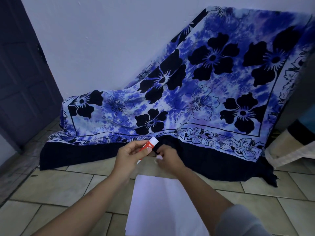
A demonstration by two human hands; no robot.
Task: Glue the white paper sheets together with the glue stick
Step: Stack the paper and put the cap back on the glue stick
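The glue stick (150,144) is red with white ends and slants up to the right above the floor. My left hand (129,155) grips it around the middle. Just to its right, my right hand (168,159) pinches a small white round piece (159,158) that looks like the stick's cap, held close to the stick but apart from it. The white paper sheets (162,201) lie stacked on the tiled floor below both hands, between my forearms. My right forearm covers their right edge.
A blue and black flowered cloth (196,99) drapes over something against the wall, and its dark hem reaches the floor just behind my hands. A dark door (22,74) stands at the left. A pale piece of furniture (289,147) sits at the right. The floor is beige tile (56,184).
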